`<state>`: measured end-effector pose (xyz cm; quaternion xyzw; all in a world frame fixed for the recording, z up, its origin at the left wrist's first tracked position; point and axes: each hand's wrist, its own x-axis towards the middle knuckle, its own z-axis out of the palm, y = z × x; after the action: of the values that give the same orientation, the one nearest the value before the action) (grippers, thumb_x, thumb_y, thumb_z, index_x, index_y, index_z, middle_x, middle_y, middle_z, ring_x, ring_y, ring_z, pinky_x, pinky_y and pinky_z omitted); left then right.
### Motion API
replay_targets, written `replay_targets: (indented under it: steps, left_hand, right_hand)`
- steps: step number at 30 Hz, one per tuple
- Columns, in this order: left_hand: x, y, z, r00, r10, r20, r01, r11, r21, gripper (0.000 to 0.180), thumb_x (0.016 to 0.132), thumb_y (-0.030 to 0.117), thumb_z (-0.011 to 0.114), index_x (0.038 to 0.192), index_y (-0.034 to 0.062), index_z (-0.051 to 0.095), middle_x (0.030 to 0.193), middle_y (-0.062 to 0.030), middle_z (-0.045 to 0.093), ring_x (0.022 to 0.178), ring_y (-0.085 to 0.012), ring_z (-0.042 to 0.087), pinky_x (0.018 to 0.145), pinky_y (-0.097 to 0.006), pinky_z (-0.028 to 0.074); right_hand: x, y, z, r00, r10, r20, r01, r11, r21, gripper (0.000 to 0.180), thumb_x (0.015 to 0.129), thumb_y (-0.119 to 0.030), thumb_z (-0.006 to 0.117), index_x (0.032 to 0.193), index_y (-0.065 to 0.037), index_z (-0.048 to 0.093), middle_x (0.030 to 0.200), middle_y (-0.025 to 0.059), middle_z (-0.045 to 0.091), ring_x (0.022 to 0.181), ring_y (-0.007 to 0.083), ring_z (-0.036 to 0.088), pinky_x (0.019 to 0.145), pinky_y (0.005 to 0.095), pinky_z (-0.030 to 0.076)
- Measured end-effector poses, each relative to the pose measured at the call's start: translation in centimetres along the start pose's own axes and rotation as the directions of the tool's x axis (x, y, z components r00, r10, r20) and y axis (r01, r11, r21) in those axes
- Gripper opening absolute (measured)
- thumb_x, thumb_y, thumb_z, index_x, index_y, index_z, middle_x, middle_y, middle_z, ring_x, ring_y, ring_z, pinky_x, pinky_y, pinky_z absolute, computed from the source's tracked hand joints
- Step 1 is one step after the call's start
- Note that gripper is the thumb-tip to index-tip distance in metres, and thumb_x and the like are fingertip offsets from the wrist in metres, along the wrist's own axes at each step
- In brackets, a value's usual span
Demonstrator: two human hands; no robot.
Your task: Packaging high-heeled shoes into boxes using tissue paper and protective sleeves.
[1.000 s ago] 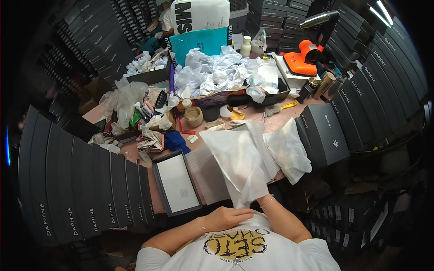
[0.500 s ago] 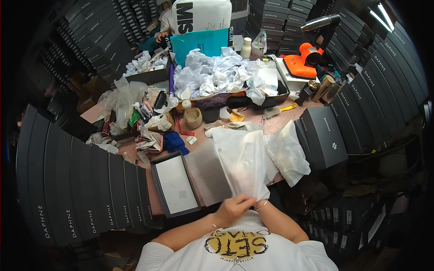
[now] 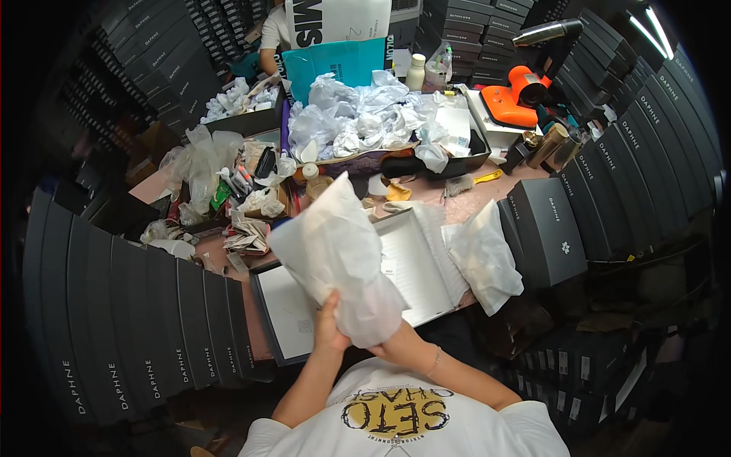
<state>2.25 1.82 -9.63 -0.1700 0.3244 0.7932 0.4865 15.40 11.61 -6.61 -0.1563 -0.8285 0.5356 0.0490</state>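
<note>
A white translucent pouch (image 3: 343,259) with a bulky item inside is raised over the table in both hands; its contents cannot be made out. My left hand (image 3: 330,326) grips its lower left side, thumb on top. My right hand (image 3: 397,346) holds the bottom end, its fingers partly hidden behind the pouch. Below it are a shallow dark box lid (image 3: 285,316) with a white inside and, right of that, an open box (image 3: 417,263) with thin paper (image 3: 445,244) folded out over its right side. Another filled white pouch (image 3: 487,255) lies to the right.
Stacked dark shoeboxes (image 3: 137,320) wall the left; more boxes (image 3: 544,221) stand right. At the back are crumpled white paper (image 3: 354,118), an orange device (image 3: 510,103), a yellow-handled brush (image 3: 472,183) and bottles (image 3: 415,72). Another person's arm (image 3: 269,57) shows at the far side.
The pouch has been lifted and tilted to the left, uncovering the open box. My left hand has shifted left and now grips the pouch's side; the paper is now turned out to the right.
</note>
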Motion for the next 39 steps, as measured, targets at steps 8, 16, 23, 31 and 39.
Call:
replay_targets:
  steps: [8, 16, 23, 31, 39]
  left_hand:
    - [-3.5, -7.7, 2.0, 0.903, 0.073, 0.423, -0.376, 0.611, 0.697, 0.072, 0.080, 0.017, 0.075, 0.136, -0.0017, 0.035, 0.122, -0.0133, 0.051, 0.109, -0.0179, 0.052, 0.088, -0.030, 0.046]
    - [-0.6, -8.0, -11.6, 0.754, -0.551, -0.358, 0.520, 0.833, -0.188, 0.044, 0.087, 0.024, 0.066, 0.121, 0.0019, 0.049, 0.115, -0.0099, 0.054, 0.109, -0.0212, 0.051, 0.091, -0.037, 0.045]
    - [-3.2, -4.6, -4.4, 0.968, 0.131, 0.216, -0.253, 0.455, 0.854, 0.023, 0.087, 0.007, 0.063, 0.109, -0.0007, 0.061, 0.113, -0.0082, 0.061, 0.109, -0.0210, 0.055, 0.098, -0.036, 0.040]
    - [2.0, -4.2, -1.8, 0.812, 0.043, 0.582, -0.579, -0.060, 0.813, 0.022, 0.079, 0.001, 0.062, 0.101, -0.0013, 0.063, 0.116, -0.0186, 0.057, 0.111, -0.0357, 0.054, 0.093, -0.041, 0.044]
    - [11.7, -10.3, -0.6, 0.768, -0.294, 0.568, -0.533, -0.786, 0.313, 0.047, 0.083, 0.029, 0.062, 0.119, 0.0000, 0.053, 0.132, -0.0226, 0.045, 0.125, -0.0376, 0.039, 0.105, -0.053, 0.026]
  right_hand:
    - [-0.4, 3.1, -5.0, 0.847, 0.329, -0.417, 0.091, 0.684, 0.724, 0.059, 0.091, -0.024, 0.058, 0.138, 0.001, 0.032, 0.128, 0.0128, 0.050, 0.114, 0.0215, 0.052, 0.095, 0.0363, 0.043]
    - [3.4, 15.7, -6.5, 0.934, 0.302, 0.191, -0.299, 0.953, -0.043, 0.041, 0.084, -0.021, 0.062, 0.119, 0.000, 0.055, 0.104, 0.0134, 0.065, 0.097, 0.0304, 0.062, 0.082, 0.0409, 0.048]
    - [3.1, 15.2, -0.1, 0.958, 0.202, 0.206, -0.083, 0.877, -0.473, 0.045, 0.080, -0.027, 0.063, 0.119, -0.007, 0.051, 0.102, 0.0168, 0.058, 0.097, 0.0350, 0.055, 0.079, 0.0459, 0.046]
    - [-3.6, 13.1, -9.2, 0.914, 0.083, -0.398, -0.113, 0.992, -0.051, 0.025, 0.081, -0.006, 0.058, 0.105, -0.001, 0.059, 0.091, 0.0168, 0.059, 0.083, 0.0307, 0.061, 0.074, 0.0384, 0.049]
    - [-14.4, 20.3, -16.9, 0.556, 0.351, -0.753, -0.725, 0.648, -0.233, 0.060, 0.076, -0.004, 0.063, 0.133, -0.009, 0.045, 0.128, 0.0195, 0.049, 0.114, 0.0375, 0.051, 0.095, 0.0412, 0.043]
